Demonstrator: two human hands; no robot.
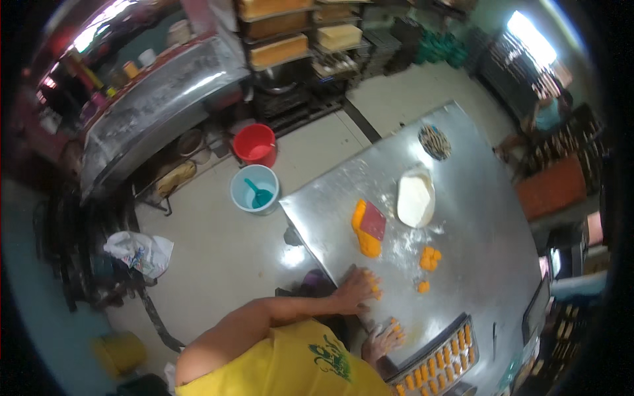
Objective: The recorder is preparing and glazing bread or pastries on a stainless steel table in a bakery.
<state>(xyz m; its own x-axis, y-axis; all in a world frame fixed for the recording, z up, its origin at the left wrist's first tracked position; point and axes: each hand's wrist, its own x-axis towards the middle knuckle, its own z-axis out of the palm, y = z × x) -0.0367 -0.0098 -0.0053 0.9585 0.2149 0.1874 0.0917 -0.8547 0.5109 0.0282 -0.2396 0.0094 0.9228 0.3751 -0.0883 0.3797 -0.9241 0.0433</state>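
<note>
A small orange dough piece lies on the steel surface, just right of the left hand and farther out than the right hand; the left hand is nearer it. Its shape is too small to give a long axis. Both hands rest flat on the surface, fingers spread, pinching nothing. Beyond lie a dough cluster, a long orange dough lump under a red scraper, and a flour mound. A tray of shaped pieces sits near right.
</note>
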